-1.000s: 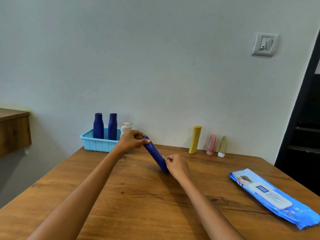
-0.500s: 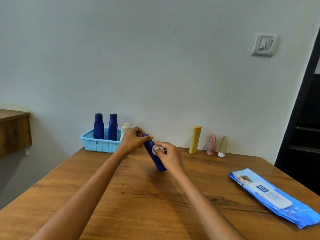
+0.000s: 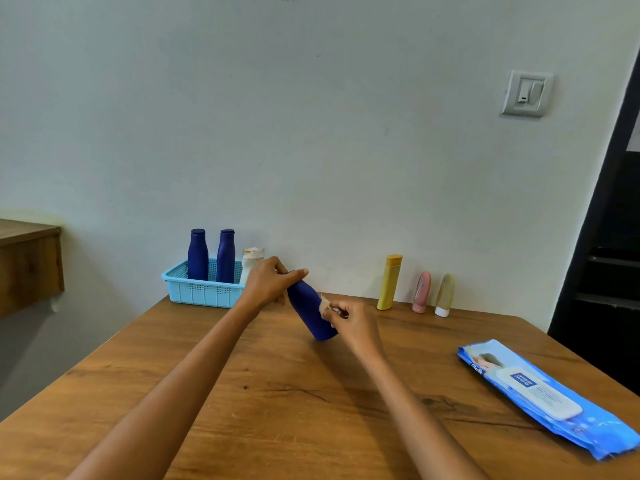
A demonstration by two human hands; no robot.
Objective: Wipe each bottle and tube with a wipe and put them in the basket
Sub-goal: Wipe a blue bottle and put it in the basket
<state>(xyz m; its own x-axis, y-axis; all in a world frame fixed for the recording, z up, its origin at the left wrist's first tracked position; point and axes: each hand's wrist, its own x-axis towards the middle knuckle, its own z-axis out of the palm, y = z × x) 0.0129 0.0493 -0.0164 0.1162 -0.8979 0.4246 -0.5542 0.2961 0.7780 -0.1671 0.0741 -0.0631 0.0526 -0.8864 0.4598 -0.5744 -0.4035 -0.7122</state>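
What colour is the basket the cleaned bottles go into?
Light blue basket, clearest in the head view.

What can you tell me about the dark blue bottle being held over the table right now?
The dark blue bottle is a smooth, matte, plastic-looking cylinder that narrows toward its top. It is tilted, top leaning left and away, base low over or on the wooden table; contact is unclear. The left hand grips its top end, hiding the cap. The right hand pinches a small crumpled white wipe against its side.

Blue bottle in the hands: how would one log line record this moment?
step: wiping | left hand: grips blue bottle top, tilted | right hand: rubs wipe on it | basket: three bottles
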